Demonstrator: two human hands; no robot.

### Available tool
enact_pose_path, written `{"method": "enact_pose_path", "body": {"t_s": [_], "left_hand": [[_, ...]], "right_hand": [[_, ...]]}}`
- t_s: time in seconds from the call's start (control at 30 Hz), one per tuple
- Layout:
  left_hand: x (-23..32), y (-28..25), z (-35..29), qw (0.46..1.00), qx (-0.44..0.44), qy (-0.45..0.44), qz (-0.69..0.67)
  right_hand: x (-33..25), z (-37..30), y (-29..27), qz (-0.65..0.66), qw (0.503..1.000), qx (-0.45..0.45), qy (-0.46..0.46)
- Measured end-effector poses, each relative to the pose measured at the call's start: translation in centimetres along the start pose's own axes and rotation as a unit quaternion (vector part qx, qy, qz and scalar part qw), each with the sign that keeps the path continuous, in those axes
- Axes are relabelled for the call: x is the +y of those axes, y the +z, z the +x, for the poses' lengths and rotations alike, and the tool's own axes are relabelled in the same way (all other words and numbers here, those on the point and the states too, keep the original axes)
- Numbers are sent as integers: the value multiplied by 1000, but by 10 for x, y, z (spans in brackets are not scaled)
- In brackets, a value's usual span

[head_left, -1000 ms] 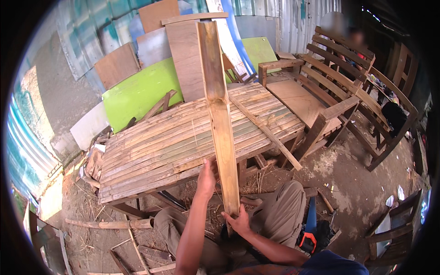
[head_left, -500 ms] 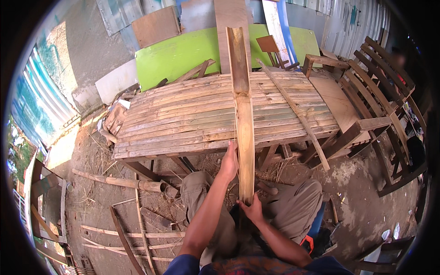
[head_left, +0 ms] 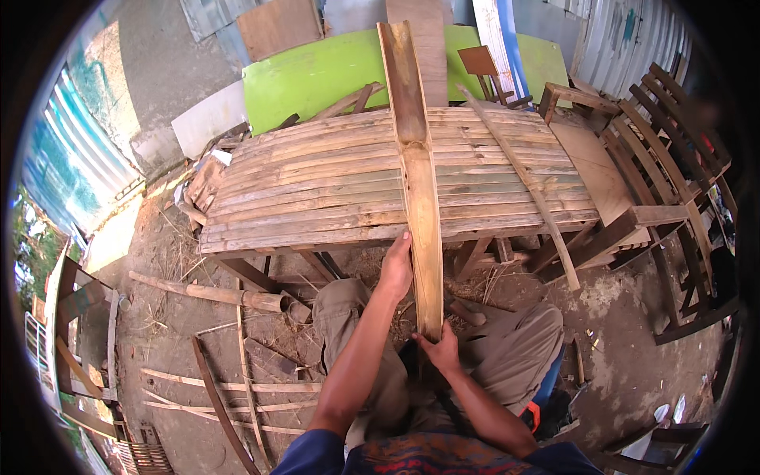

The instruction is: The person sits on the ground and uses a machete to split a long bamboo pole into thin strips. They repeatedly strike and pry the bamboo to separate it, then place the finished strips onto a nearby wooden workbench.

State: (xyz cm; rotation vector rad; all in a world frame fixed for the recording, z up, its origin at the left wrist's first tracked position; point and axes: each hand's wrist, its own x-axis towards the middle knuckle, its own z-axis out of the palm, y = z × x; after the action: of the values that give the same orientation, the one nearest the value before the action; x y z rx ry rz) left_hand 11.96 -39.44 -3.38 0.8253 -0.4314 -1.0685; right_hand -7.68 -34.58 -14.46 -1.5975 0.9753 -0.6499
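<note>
A long split bamboo half (head_left: 423,207) runs away from my lap, hollow side up, its far part over the bamboo-slat table (head_left: 317,182). My left hand (head_left: 397,265) is closed along its left edge, just short of the table's front. At the near end my right hand (head_left: 441,347) grips the bamboo, thumb toward its rim. The undersides of the fingers are hidden by the bamboo. A node crosses the hollow about midway along it.
A narrow bamboo strip (head_left: 522,170) lies across the table's right side. Wooden slatted chairs (head_left: 657,158) stand at the right. On the ground at left are a bamboo pole (head_left: 206,293) and several thin strips (head_left: 229,386). A green panel (head_left: 317,79) leans behind the table.
The view has shifted slightly. The bamboo's far end now leans a little more to the left, and both hands keep their hold at about the same places.
</note>
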Motion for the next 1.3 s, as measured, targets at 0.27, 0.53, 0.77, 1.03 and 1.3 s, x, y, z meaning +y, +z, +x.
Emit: {"method": "enact_pose_path", "body": {"t_s": [0.27,0.53,0.77,1.03,1.3], "left_hand": [[14,-2,-8,994,-96,-30,-45],[20,9,-11,997,-72,-2,-28],[16,-4,-4,993,41,87,73],[20,3,-11,987,64,79,128],[24,6,-12,982,89,110,128]], "right_hand": [[20,2,-13,148,971,-186,10],[24,1,-13,110,960,-246,-76],[17,4,-2,78,984,-100,-128],[26,7,-3,164,982,-62,-66],[25,9,-5,220,974,-59,4]]}}
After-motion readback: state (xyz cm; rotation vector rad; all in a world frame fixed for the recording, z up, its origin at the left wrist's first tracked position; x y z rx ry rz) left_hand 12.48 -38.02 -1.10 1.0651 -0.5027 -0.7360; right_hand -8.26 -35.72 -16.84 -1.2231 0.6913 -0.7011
